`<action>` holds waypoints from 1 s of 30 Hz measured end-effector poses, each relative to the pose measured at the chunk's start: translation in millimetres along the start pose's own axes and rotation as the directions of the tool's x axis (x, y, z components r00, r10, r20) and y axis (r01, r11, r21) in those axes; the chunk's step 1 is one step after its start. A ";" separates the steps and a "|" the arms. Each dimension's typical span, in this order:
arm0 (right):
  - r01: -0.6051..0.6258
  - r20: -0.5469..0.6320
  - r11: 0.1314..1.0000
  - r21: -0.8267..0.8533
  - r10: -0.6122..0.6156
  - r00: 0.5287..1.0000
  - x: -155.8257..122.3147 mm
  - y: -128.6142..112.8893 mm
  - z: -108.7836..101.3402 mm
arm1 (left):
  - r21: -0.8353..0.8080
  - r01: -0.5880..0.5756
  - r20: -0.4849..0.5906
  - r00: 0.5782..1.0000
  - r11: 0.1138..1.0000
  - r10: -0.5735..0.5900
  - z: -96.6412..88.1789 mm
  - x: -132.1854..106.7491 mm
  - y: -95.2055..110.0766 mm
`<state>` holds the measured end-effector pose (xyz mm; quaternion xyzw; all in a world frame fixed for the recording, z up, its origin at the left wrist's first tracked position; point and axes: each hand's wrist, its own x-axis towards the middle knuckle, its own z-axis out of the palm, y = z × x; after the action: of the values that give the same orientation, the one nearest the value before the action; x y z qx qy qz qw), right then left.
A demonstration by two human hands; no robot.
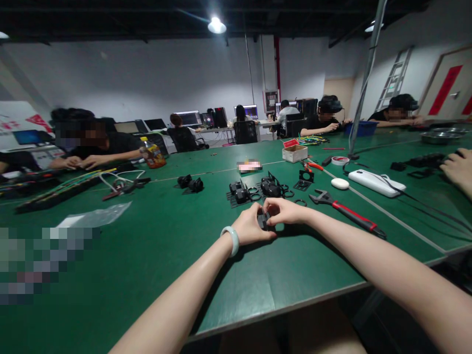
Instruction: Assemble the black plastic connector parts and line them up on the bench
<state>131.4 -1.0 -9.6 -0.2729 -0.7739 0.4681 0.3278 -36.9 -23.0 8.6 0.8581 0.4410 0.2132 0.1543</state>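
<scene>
Between my two hands is a small black plastic part (263,220), held just above the green table (236,290). My left hand (250,226), with a pale bangle at the wrist, grips it from the left. From the right, the fingers of my right hand (283,212) close on the same part and hide some of it. Just beyond my hands lie black part assemblies (239,191) with loose black rings (300,202) beside them. A black bracket (304,179) stands a little farther right. Near my right forearm rests an adjustable wrench (346,211) with a red and black handle.
Right of my hands lie a white oval object (339,183), a white power bank (376,182) and a tape roll (339,161). A small box (294,152) stands behind. Cables (73,184) and a plastic bag (96,215) are left. Another person's hand (459,169) rests at the right edge.
</scene>
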 end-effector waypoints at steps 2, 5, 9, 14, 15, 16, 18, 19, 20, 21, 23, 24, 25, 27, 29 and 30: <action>-0.009 -0.001 1.000 -0.001 0.009 1.000 -0.3 -0.6 -0.6 | -0.006 0.001 0.011 1.000 1.000 0.000 -1.4 -0.3 0.6; -0.021 0.004 1.000 0.004 0.021 1.000 -1.0 -1.2 -1.4 | -0.025 -0.011 0.032 0.999 1.000 0.012 -4.0 -0.9 0.3; -0.028 0.013 1.000 0.013 0.028 1.000 -1.8 -2.9 -1.6 | -0.051 -0.012 0.058 0.998 0.999 0.015 -4.8 -0.5 -2.3; -0.040 0.010 0.999 0.025 0.040 0.999 -2.1 -6.1 -2.0 | -0.097 -0.025 0.079 0.996 0.995 0.033 -4.8 1.8 -8.3; -0.041 0.010 0.999 0.028 0.041 0.999 -2.1 -6.2 -2.3 | -0.111 -0.035 0.091 0.995 0.993 0.045 -5.7 2.1 -9.9; -0.041 0.009 0.999 0.027 0.041 0.999 -2.1 -6.1 -2.8 | -0.128 -0.048 0.109 0.992 0.991 0.062 -7.1 2.4 -11.5; -0.040 0.008 0.999 0.017 0.040 0.999 -2.2 -5.3 -4.0 | -0.169 -0.083 0.153 0.982 0.982 0.109 -10.5 2.5 -14.6; -0.038 0.005 0.999 0.007 0.038 0.999 -2.3 -4.6 -4.7 | -0.188 -0.099 0.173 0.976 0.977 0.132 -12.2 2.5 -15.9; -0.033 0.002 0.999 -0.007 0.033 0.999 -2.4 -3.9 -5.2 | -0.201 -0.109 0.187 0.971 0.974 0.148 -13.6 2.4 -16.9; -0.028 0.000 0.999 -0.022 0.028 1.000 -2.6 -3.3 -5.7 | -0.207 -0.111 0.196 0.969 0.972 0.153 -14.7 2.3 -17.5; -0.023 -0.004 0.999 -0.049 0.023 1.000 -2.7 -2.6 -6.3 | -0.205 -0.096 0.195 0.971 0.974 0.137 -15.4 2.1 -17.7; -0.022 -0.005 0.998 -0.059 0.022 1.000 -2.7 -2.6 -6.4 | -0.202 -0.087 0.185 0.975 0.976 0.125 -15.1 2.0 -17.3; -0.022 -0.003 0.998 -0.066 0.022 1.000 -2.7 -2.9 -6.3 | -0.200 -0.080 0.168 0.979 0.977 0.115 -14.7 1.8 -16.5; -0.023 -0.002 0.997 -0.073 0.023 1.000 -2.6 -4.0 -5.8 | -0.201 -0.078 0.126 0.987 0.976 0.105 -13.6 1.0 -14.0; -0.020 -0.004 0.997 -0.072 0.020 1.000 -2.4 -5.3 -4.9 | -0.206 -0.091 0.074 0.991 0.974 0.108 -12.3 -0.3 -10.6; -0.017 -0.008 0.998 -0.068 0.016 1.000 -2.2 -5.8 -4.5 | -0.212 -0.102 0.052 0.992 0.972 0.116 -11.6 -1.1 -8.7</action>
<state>135.5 -2.5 -3.5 -0.2919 -0.7861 0.4430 0.3172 -49.3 -18.1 14.4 0.8664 0.3631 0.2391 0.2457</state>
